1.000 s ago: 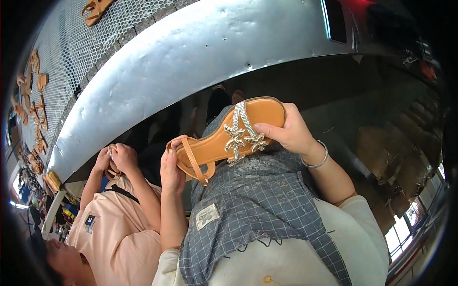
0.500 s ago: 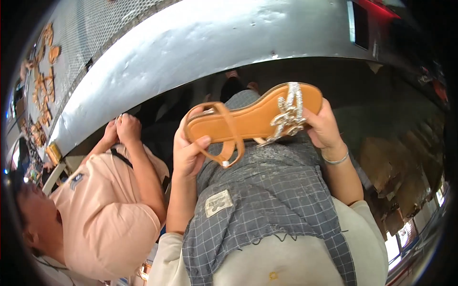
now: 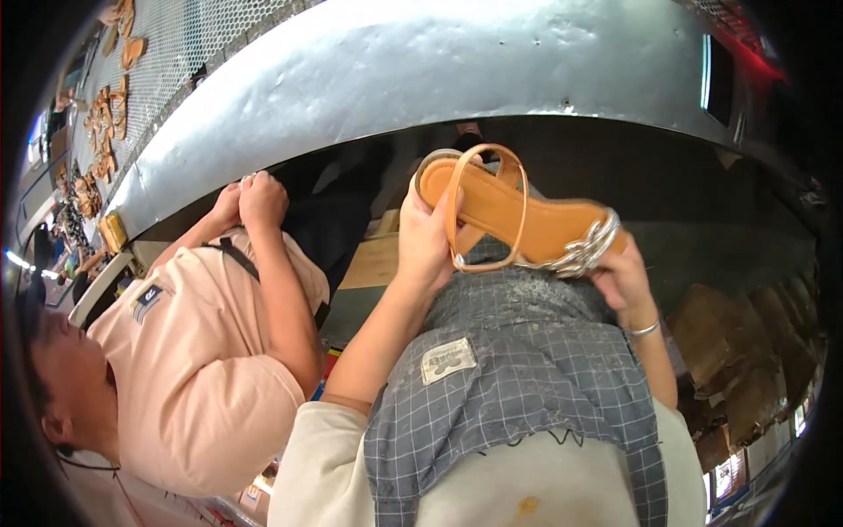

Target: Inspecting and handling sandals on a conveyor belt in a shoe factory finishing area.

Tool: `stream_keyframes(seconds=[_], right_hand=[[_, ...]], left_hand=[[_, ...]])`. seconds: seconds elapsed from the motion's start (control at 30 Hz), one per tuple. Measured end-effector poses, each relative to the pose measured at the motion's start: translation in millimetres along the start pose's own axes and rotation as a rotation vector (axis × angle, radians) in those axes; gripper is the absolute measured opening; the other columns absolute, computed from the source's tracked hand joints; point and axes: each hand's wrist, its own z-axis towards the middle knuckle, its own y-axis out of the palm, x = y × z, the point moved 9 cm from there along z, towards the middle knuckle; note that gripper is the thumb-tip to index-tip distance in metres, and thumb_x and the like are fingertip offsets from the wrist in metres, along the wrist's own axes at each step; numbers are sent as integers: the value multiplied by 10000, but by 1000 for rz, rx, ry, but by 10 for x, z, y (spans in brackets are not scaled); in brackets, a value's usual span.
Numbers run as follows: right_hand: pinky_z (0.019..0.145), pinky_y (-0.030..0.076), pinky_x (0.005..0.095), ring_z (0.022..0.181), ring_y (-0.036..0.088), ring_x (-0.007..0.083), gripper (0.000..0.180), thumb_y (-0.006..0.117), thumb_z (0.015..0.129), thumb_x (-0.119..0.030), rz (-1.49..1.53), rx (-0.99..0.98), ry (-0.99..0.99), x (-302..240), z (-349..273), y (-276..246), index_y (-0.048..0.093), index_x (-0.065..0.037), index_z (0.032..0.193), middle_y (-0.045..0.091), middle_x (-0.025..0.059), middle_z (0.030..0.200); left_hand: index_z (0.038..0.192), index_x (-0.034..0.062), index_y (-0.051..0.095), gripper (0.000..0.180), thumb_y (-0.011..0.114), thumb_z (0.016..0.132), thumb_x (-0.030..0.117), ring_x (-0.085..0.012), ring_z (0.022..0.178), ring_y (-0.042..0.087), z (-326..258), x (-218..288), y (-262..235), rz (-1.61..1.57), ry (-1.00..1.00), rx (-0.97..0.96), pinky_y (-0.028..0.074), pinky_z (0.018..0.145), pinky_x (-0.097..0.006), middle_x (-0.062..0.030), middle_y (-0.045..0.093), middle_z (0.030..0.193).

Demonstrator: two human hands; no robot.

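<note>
Nearest, the person wears a grey checked apron point(image 3: 527, 351). Above it, in mid-air, a tan sandal point(image 3: 558, 226) is held between both hands, sole side away, toe slanting down to the right. The left hand point(image 3: 425, 241) is clamped on the heel end, beside the looped ankle strap. The right hand point(image 3: 623, 279) grips the toe end next to the silvery strap; its wrist bears a bracelet point(image 3: 645, 329). At left, a co-worker point(image 3: 193, 360) has hands together, contents indiscernible. Beyond: a dented metal panel point(image 3: 421, 70), then mesh point(image 3: 206, 35) carrying further sandals point(image 3: 133, 53).
</note>
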Motion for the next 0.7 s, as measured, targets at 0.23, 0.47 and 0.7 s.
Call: stream_keyframes(seconds=[0.23, 0.47, 0.7], right_hand=[[833, 509, 282, 923, 624, 134, 329, 627, 799, 30, -118, 199, 9, 298, -19, -354, 561, 55, 1120, 640, 91, 1050], [777, 516, 260, 864, 628, 116, 258, 597, 797, 59, -235, 374, -92, 15, 125, -653, 588, 33, 1054, 646, 72, 974], [694, 531, 251, 778, 639, 111, 231, 595, 762, 78, -337, 384, -44, -244, 286, -812, 612, 24, 985, 663, 64, 889]], left_hand=[[1146, 13, 452, 291, 499, 968, 239, -142, 921, 572, 482, -652, 23, -103, -133, 29, 488, 833, -298, -74, 565, 1044], [1155, 7, 413, 306, 463, 981, 253, -153, 945, 563, 601, -816, 82, -31, -65, 90, 474, 862, -306, -96, 546, 1054], [1108, 1, 396, 255, 432, 992, 225, -127, 937, 536, 575, -873, 121, 15, 7, 192, 458, 848, -289, -96, 541, 1032]])
